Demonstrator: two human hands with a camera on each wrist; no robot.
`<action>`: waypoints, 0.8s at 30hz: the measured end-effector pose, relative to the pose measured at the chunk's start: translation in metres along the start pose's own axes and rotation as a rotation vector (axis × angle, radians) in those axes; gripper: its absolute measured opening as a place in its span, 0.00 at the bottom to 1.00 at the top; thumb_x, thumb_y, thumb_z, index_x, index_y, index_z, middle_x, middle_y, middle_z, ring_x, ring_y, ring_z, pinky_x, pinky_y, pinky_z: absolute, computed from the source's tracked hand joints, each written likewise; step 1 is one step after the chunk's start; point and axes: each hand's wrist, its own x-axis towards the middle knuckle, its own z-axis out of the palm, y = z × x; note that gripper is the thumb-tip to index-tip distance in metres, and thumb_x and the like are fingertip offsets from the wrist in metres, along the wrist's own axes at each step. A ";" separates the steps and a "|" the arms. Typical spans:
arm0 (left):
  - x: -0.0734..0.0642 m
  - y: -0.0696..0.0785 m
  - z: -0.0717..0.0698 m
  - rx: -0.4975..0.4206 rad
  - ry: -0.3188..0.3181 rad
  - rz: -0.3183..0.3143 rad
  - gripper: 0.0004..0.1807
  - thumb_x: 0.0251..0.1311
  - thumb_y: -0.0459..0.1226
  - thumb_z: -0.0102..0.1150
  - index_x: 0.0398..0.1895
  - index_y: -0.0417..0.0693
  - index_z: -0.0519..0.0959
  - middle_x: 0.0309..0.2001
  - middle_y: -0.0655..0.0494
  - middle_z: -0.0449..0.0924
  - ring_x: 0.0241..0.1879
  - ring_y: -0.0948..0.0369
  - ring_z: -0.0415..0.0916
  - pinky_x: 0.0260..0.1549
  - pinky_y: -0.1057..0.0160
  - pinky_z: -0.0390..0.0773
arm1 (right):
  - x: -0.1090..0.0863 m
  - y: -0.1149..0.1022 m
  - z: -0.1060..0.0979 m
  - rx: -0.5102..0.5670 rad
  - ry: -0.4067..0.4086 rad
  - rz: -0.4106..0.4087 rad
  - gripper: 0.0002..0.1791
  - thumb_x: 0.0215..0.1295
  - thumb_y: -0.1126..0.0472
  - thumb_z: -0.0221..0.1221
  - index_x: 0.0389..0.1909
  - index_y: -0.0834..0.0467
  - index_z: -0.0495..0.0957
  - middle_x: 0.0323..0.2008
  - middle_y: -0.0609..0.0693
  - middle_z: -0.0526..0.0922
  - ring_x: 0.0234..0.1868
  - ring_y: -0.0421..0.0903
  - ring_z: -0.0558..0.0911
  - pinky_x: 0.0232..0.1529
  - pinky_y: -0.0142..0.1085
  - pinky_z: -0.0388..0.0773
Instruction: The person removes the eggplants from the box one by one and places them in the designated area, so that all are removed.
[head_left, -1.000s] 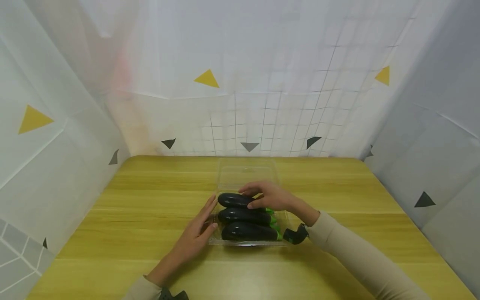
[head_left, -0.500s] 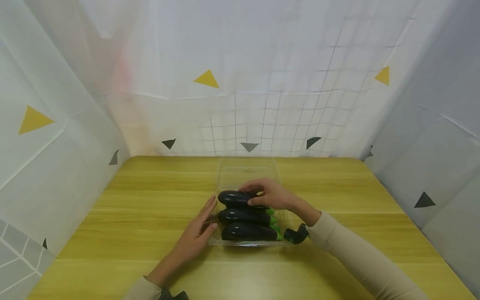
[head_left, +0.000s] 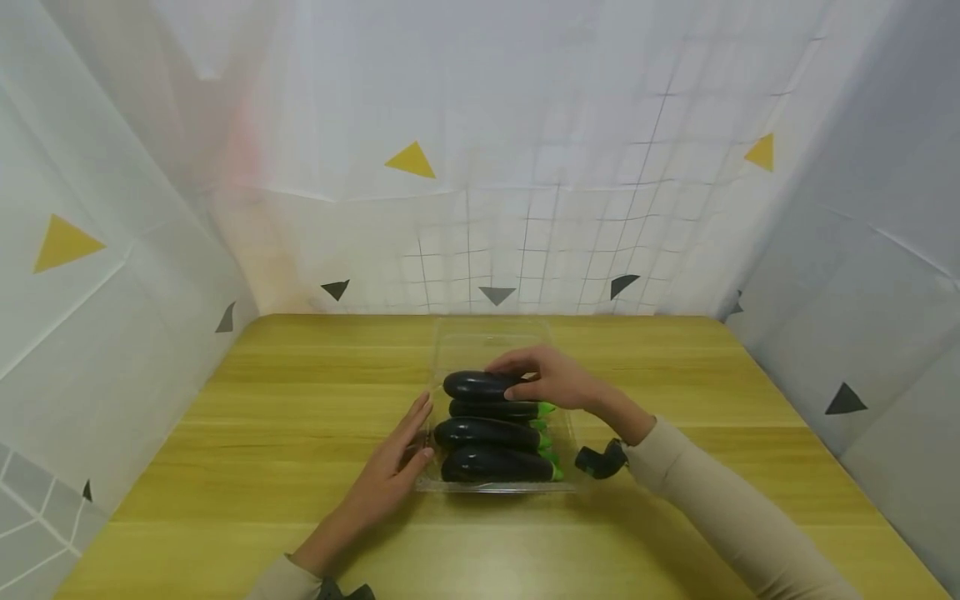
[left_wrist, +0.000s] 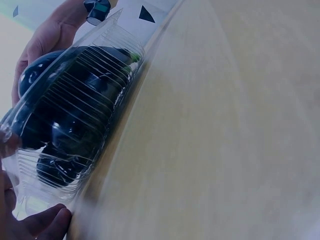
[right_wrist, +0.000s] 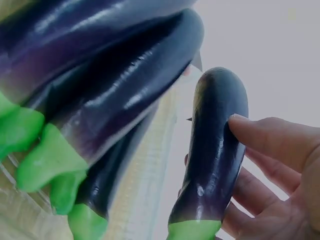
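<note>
A dark purple eggplant (head_left: 474, 385) is pinched in my right hand (head_left: 561, 379), raised over the back of a clear plastic clamshell box (head_left: 495, 488). In the right wrist view the thumb presses one side of this eggplant (right_wrist: 216, 142), and its green stem end points down. Several more glossy eggplants (head_left: 487, 432) lie side by side in the box, green ends to the right. My left hand (head_left: 384, 477) rests along the box's left side with fingers extended. Through the ribbed wall, the left wrist view shows the eggplants (left_wrist: 75, 110) heaped in layers.
The box's transparent lid (head_left: 491, 346) lies folded back, toward the table's far edge. Around it spreads the yellow wood-grain table (head_left: 300, 392). White sheeting (head_left: 570, 108) with triangle marks stands behind and at both sides. Each wrist wears a dark camera (head_left: 600, 459).
My right hand has drawn the eggplant up and away toward the back, uncovering another eggplant beneath it. The left hand has stayed at the box's side.
</note>
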 end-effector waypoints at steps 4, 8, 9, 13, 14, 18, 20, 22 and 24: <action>-0.001 0.001 0.000 -0.002 0.000 0.002 0.34 0.78 0.33 0.52 0.83 0.45 0.55 0.83 0.43 0.47 0.70 0.39 0.67 0.64 0.42 0.71 | -0.002 -0.001 -0.006 -0.013 0.000 0.010 0.24 0.71 0.65 0.66 0.67 0.62 0.78 0.63 0.55 0.81 0.65 0.55 0.78 0.61 0.51 0.78; -0.001 0.002 0.000 -0.002 0.002 -0.003 0.35 0.77 0.32 0.52 0.83 0.47 0.55 0.83 0.45 0.47 0.69 0.39 0.67 0.64 0.43 0.71 | -0.003 -0.003 -0.013 -0.030 0.008 0.016 0.25 0.71 0.63 0.66 0.67 0.61 0.78 0.64 0.55 0.80 0.66 0.54 0.78 0.62 0.51 0.78; -0.001 0.002 0.000 -0.002 0.002 -0.005 0.35 0.77 0.32 0.52 0.83 0.47 0.55 0.83 0.45 0.47 0.69 0.39 0.68 0.64 0.43 0.71 | -0.004 -0.004 -0.015 -0.036 0.010 0.017 0.25 0.71 0.63 0.66 0.67 0.61 0.78 0.64 0.55 0.80 0.66 0.55 0.77 0.62 0.52 0.77; -0.001 0.003 0.000 -0.012 -0.003 -0.021 0.35 0.77 0.32 0.52 0.84 0.49 0.55 0.83 0.48 0.47 0.68 0.40 0.69 0.65 0.44 0.70 | -0.007 -0.007 -0.022 -0.041 0.017 0.029 0.25 0.72 0.63 0.65 0.68 0.60 0.78 0.64 0.54 0.80 0.66 0.55 0.77 0.62 0.54 0.77; -0.001 0.003 0.000 -0.015 -0.003 -0.023 0.35 0.77 0.32 0.52 0.84 0.49 0.55 0.83 0.48 0.47 0.68 0.41 0.70 0.65 0.45 0.70 | -0.008 -0.008 -0.024 -0.037 0.019 0.037 0.25 0.72 0.64 0.65 0.68 0.60 0.78 0.64 0.54 0.80 0.66 0.55 0.77 0.62 0.54 0.76; -0.001 0.001 0.000 -0.008 -0.002 -0.014 0.36 0.77 0.32 0.53 0.84 0.49 0.54 0.83 0.47 0.46 0.68 0.41 0.70 0.64 0.45 0.71 | -0.009 -0.010 -0.029 -0.025 0.020 0.052 0.25 0.71 0.64 0.65 0.68 0.61 0.78 0.64 0.55 0.79 0.66 0.55 0.77 0.62 0.55 0.76; -0.001 0.001 0.001 -0.001 0.002 -0.005 0.36 0.77 0.32 0.53 0.84 0.48 0.54 0.83 0.47 0.46 0.68 0.41 0.70 0.64 0.45 0.71 | -0.010 -0.011 -0.032 -0.027 0.023 0.060 0.25 0.71 0.65 0.66 0.67 0.61 0.78 0.64 0.56 0.80 0.66 0.55 0.77 0.61 0.55 0.77; -0.001 0.001 0.001 0.007 0.007 -0.002 0.36 0.77 0.32 0.54 0.84 0.48 0.55 0.83 0.47 0.47 0.68 0.41 0.71 0.63 0.45 0.72 | -0.010 -0.012 -0.035 -0.015 0.025 0.066 0.25 0.70 0.65 0.66 0.67 0.62 0.78 0.64 0.56 0.80 0.66 0.56 0.77 0.62 0.54 0.76; -0.001 0.002 0.001 0.006 0.012 -0.003 0.36 0.76 0.33 0.54 0.83 0.48 0.55 0.83 0.47 0.47 0.68 0.41 0.70 0.63 0.44 0.73 | -0.011 -0.011 -0.038 -0.013 0.029 0.069 0.25 0.70 0.66 0.66 0.67 0.63 0.77 0.64 0.57 0.79 0.66 0.56 0.77 0.62 0.54 0.76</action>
